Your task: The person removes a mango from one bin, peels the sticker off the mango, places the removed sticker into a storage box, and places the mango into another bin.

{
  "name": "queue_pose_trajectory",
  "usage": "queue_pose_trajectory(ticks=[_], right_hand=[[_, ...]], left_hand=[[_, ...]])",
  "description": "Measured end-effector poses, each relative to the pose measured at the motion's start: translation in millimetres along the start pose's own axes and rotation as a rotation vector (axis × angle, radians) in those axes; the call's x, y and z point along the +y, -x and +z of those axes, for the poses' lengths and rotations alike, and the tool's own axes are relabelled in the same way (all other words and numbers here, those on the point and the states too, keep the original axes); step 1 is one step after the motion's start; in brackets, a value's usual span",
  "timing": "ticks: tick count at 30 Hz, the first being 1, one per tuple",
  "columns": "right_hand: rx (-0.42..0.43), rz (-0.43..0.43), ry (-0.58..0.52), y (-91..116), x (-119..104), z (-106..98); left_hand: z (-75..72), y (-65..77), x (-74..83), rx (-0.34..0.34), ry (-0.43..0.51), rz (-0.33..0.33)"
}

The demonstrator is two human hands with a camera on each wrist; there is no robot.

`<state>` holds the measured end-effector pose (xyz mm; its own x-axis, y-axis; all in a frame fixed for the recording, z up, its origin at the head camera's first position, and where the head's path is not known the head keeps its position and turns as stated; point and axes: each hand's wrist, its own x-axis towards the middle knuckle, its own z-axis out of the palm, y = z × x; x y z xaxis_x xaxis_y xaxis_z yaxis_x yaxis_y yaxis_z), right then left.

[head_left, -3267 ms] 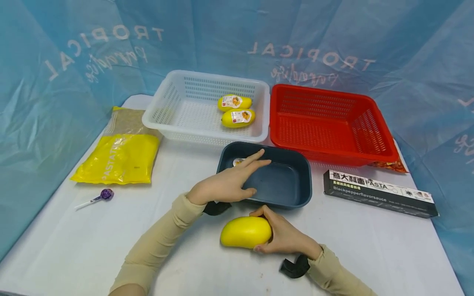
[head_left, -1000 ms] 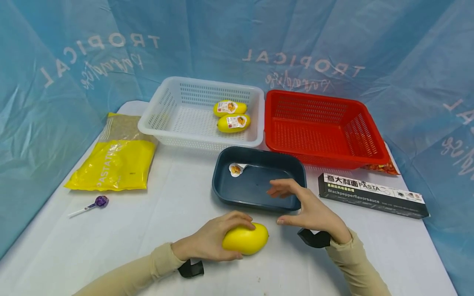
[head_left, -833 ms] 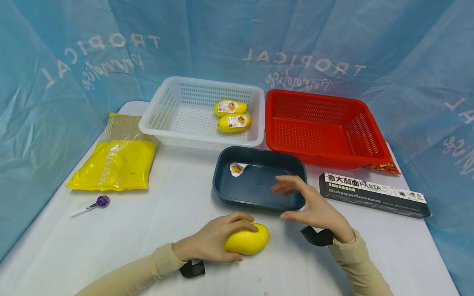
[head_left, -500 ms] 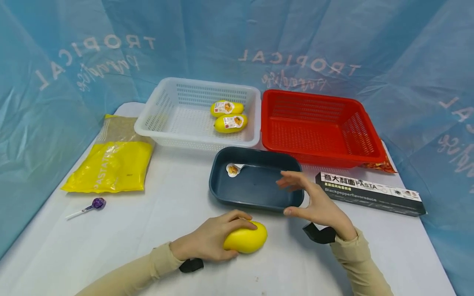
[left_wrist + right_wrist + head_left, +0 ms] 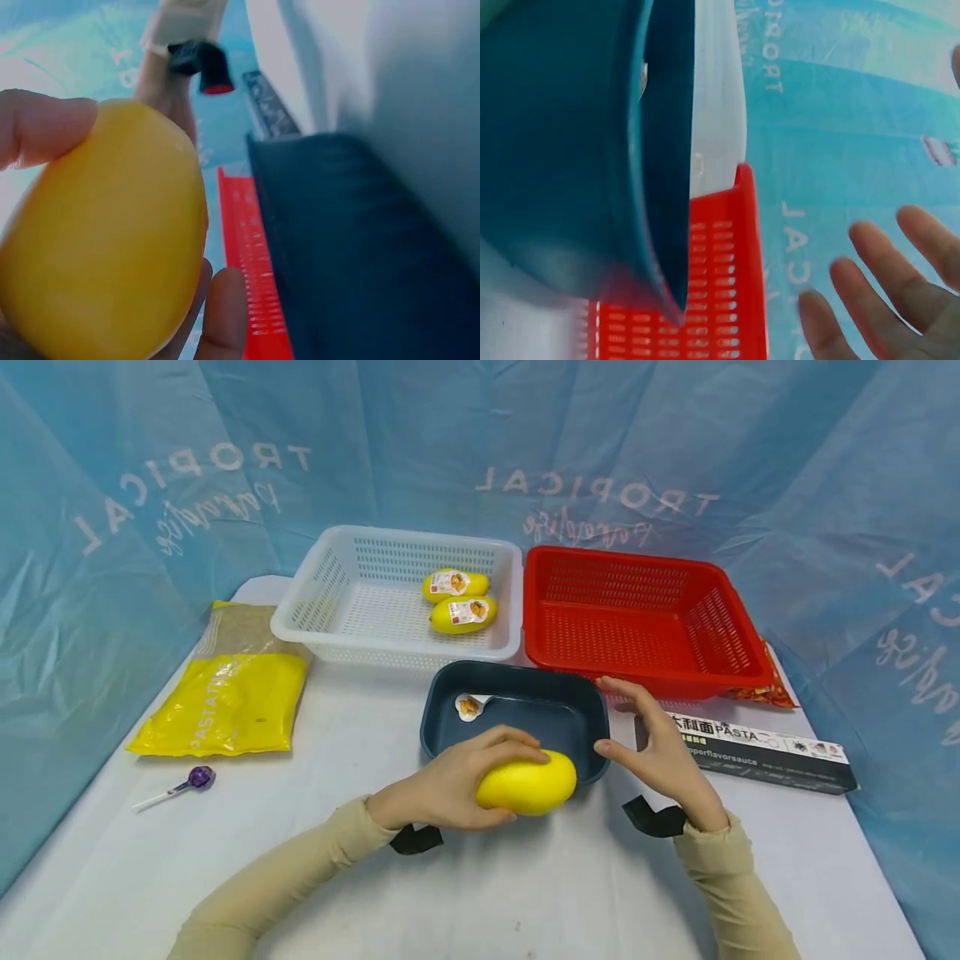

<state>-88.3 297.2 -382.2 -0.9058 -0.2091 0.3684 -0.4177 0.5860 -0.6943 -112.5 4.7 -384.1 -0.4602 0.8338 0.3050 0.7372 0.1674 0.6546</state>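
White cloth covers the desk (image 5: pixel 615 902), which fills most of the lower frame. A dark blue tub (image 5: pixel 536 722) sits on it, in the middle of the head picture, its long side running left to right. The left hand (image 5: pixel 459 781) comes in from the lower left. Its fingers are bent around the left end of a big yellow fruit (image 5: pixel 532 787), with the thumb on the side near the bottom of the frame. The right hand (image 5: pixel 660 752) is at the right end of the tub. Its fingers and thumb are spread wide and hold nothing; I cannot tell if the thumb touches the rim.

The fruit lies just right of the left fingers, so that hand is nearest. It is long from left to right, like the tub, and hides part of the tub's lower rim. I cannot tell if it is over the tub or just in front. A small sticker (image 5: pixel 468 706) is in the tub's upper left part.
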Motion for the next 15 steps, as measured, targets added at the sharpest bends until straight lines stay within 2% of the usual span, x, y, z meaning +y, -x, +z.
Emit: queue_pose_trajectory(ticks=[4, 11, 15], right_hand=[[0.083, 0.035, 0.023, -1, 6, -3], [0.229, 0.134, -0.020, -3, 19, -10], [0.326, 0.200, 0.006, -5, 29, -15]], left_hand=[[-6.2, -22.8, -1.7, 0.028, 0.010, -0.001], [-12.8, -63.7, -6.7, 0.065, 0.036, 0.014], [-14.5, -84.0, -9.0, 0.080, 0.065, -0.005]])
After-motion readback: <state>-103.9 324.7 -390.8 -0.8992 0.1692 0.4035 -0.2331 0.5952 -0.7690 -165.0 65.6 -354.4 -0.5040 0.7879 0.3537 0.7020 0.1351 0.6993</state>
